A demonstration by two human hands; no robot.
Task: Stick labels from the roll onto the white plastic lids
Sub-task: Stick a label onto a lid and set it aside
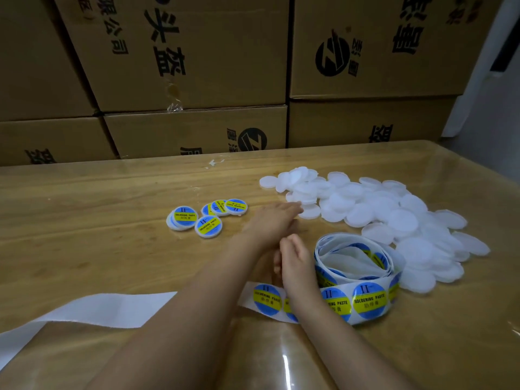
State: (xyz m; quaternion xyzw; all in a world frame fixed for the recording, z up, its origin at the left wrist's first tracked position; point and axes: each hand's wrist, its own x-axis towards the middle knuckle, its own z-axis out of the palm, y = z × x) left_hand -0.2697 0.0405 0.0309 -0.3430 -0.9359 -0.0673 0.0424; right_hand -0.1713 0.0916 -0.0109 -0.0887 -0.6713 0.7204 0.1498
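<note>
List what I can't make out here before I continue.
All head view.
Right hand: its curled fingers hide whether it pinches a label.
Left hand: motion blur; contact with the lids unclear.
Label strip: partly under the right forearm.
Backing paper: cut off by the left edge.

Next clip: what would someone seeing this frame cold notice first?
The heap of white lids spread over the right side of the table stands out first, with the left hand reaching to its near edge. Then the blue-and-yellow labels: the loose roll in front of the heap, beside the right hand, and a few labelled lids clustered left of the hands. Stacked cardboard boxes fill the background.
</note>
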